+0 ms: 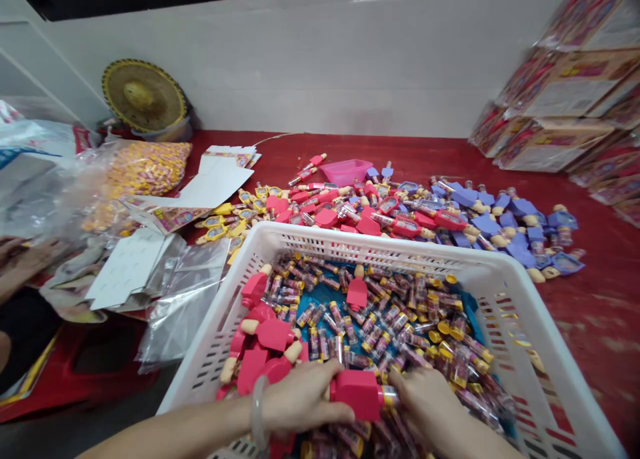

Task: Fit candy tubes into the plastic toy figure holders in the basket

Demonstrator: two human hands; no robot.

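Note:
Over the white basket (395,245), my left hand (307,395), with a pale bangle at its wrist, grips a red piece (357,393) between thumb and fingers. A clear tube with a yellow band (389,396) sticks out of the piece's right end. My right hand (430,399) has its fingertips closed at that tube's outer end. Beneath both hands lie many small clear tubes with yellow caps (380,345). More red pieces with beige knobs (274,334) are heaped at the basket's left side.
Red, yellow and purple pieces (485,224) are piled behind the basket on the red table (607,265). Packaged sets (560,139) stand stacked at right. Left are white cards (127,265), plastic bags (185,299), a bag of small yellow parts (150,169) and another person's hand (30,262).

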